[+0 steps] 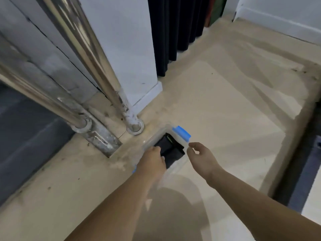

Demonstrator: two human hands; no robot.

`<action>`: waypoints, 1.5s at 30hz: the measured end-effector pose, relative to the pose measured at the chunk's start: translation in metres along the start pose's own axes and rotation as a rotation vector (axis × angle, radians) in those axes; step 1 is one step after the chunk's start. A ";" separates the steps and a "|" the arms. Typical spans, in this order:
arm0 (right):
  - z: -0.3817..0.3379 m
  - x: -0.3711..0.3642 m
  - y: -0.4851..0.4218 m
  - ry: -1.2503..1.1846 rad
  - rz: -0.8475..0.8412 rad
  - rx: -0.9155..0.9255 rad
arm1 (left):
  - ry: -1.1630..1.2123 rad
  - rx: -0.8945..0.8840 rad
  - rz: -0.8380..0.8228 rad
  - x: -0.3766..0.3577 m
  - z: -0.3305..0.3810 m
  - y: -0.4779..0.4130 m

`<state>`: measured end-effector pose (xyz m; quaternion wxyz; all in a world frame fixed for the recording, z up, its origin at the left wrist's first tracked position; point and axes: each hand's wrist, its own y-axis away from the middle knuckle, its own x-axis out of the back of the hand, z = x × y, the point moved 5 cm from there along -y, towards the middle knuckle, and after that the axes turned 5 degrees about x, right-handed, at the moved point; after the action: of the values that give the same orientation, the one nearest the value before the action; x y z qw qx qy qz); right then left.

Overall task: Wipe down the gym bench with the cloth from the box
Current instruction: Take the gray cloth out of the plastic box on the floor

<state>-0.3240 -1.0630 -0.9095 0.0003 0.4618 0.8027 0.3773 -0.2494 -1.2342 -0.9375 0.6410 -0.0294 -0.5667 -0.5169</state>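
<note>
Cloth (172,151), dark and folded, lying inside the clear box (157,135) with the blue latch (181,133), which sits on the floor just beside a steel post base (134,126). Left hand (152,160) reaches into the box, fingers curled down onto the fabric's near edge. Right hand (201,159) is at the box's right rim, thumb and forefinger bracketing it; whether they pinch it cannot be told. The fabric is judged light, soft and limp: best gathered by a fold, the box steadied meanwhile.
</note>
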 end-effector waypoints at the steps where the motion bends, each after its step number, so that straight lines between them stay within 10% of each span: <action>1: 0.013 -0.007 -0.012 0.045 -0.015 0.027 | -0.032 -0.003 -0.005 -0.016 -0.005 -0.021; 10: 0.026 -0.018 -0.062 0.441 0.175 0.374 | -0.207 0.105 0.076 -0.086 -0.034 -0.106; 17: 0.035 -0.017 -0.074 0.451 0.109 0.209 | -0.193 0.172 0.056 -0.093 -0.022 -0.110; 23: -0.011 0.017 -0.027 -0.059 0.054 0.105 | 0.167 0.116 0.012 -0.029 0.004 -0.065; 34: -0.207 0.171 0.236 -0.562 -0.040 -0.173 | 0.930 0.060 -0.203 0.258 0.208 0.247; 39: -0.294 0.263 0.407 -0.644 -0.109 -0.147 | 0.923 -0.087 -0.453 0.367 0.295 0.412; 45: -0.293 0.345 0.582 -0.802 0.244 -0.038 | 0.626 -0.265 -0.524 0.385 0.361 0.564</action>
<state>-0.1927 -0.8169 -0.2273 0.2768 0.6636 0.6714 0.1796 -0.1769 -0.9899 -0.2082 0.6197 0.1919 -0.2619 -0.7145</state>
